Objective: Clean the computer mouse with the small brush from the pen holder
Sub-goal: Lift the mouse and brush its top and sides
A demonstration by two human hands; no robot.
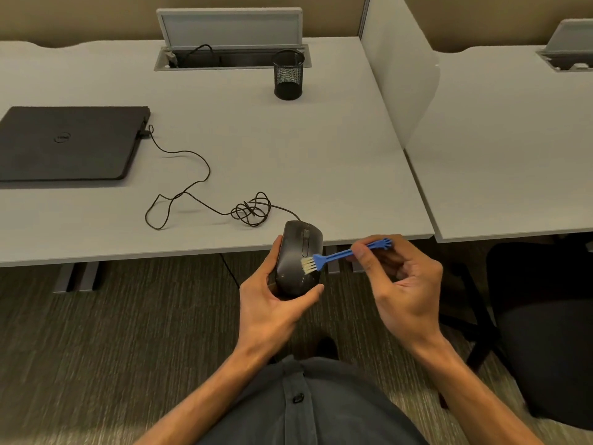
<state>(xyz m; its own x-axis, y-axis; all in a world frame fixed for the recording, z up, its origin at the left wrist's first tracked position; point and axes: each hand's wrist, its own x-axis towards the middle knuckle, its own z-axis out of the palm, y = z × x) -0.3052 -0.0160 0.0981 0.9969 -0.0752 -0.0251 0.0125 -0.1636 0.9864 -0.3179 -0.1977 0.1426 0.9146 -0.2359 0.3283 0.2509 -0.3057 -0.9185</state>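
My left hand point(272, 303) grips a black wired computer mouse point(296, 252) from below, holding it just off the desk's front edge. My right hand point(401, 281) pinches the blue handle of a small brush point(337, 255). Its pale bristles rest on the right side of the mouse's back. The black mesh pen holder point(288, 75) stands upright at the back of the desk, apart from both hands, with nothing visible inside it. The mouse's cable point(199, 184) trails in loops across the desk to the laptop.
A closed black laptop point(67, 142) lies at the left of the grey desk point(288, 149). An open cable tray point(231, 57) sits at the desk's back. A white divider point(404, 75) separates a second desk on the right. A dark chair point(545, 332) stands at lower right.
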